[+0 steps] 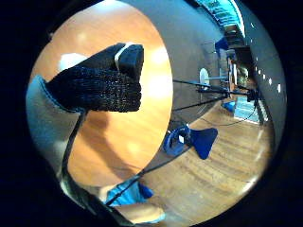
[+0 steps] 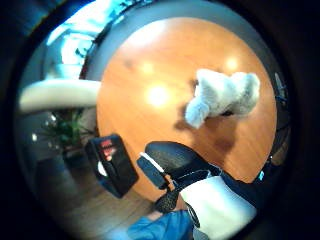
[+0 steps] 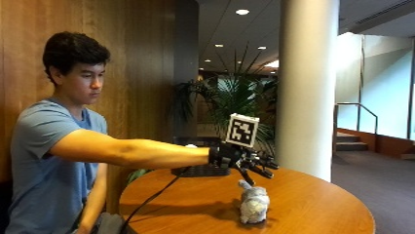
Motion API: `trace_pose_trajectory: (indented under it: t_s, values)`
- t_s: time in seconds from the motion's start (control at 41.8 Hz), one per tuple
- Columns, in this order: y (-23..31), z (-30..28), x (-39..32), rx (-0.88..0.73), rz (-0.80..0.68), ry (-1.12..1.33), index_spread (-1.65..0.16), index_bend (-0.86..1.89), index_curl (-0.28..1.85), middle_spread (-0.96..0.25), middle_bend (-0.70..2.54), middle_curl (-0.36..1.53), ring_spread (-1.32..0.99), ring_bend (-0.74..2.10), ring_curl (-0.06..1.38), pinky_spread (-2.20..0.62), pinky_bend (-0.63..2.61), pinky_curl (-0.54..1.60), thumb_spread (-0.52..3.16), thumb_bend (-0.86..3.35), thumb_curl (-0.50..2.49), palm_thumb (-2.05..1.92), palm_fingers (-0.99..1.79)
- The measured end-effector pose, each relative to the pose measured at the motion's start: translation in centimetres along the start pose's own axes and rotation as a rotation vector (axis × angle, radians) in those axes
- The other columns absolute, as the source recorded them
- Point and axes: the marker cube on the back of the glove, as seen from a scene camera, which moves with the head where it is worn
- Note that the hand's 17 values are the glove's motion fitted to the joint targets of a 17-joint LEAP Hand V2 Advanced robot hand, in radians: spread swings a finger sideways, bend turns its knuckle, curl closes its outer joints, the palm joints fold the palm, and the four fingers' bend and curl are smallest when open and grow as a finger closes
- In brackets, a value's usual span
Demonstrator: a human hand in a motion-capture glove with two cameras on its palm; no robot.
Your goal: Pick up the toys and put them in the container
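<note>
A person in a blue T-shirt [image 3: 45,151] sits at the nine o'clock side of the round wooden table [image 3: 311,209], right arm stretched straight out over it. The gloved right hand [image 3: 243,158] hangs in the air above the tabletop, fingers [image 3: 262,165] spread apart and nearly straight, holding nothing. Just below the hand, toward six o'clock from it, a small white-grey plush toy [image 3: 254,204] stands upright on the wood, apart from the fingers. The thumb-side palm view shows the same toy [image 2: 222,95] alone on the tabletop. At twelve o'clock from the hand, behind it at the far table edge, sits a dark basket-like container [image 3: 201,170]. To the right rises a white column [image 3: 308,87], a potted palm [image 3: 240,97] beside it
</note>
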Motion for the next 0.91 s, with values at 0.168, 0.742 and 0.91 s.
trace_pose_trajectory:
  t_s: [0.168,0.742,0.91]
  values:
    - [-1.2,4.1,1.0,-0.079,-0.052,0.105,-0.29,0.05,0.12,0.06,0.12,0.3,0.09,0.37,0.28,0.06,1.49,0.37,0.98,-0.06,0.26,-0.05,-0.26]
    - [-3.5,11.8,-0.8,0.042,-0.174,-0.003,-0.33,0.11,0.11,0.07,0.16,0.24,0.09,0.53,0.34,-0.01,1.37,0.33,1.23,0.12,0.33,0.29,0.01]
    - [-3.3,12.2,-1.2,0.106,-0.208,0.199,-0.37,0.12,0.11,0.02,0.18,0.25,-0.08,0.89,0.41,-0.2,1.32,0.3,1.41,0.24,0.38,0.45,0.43]
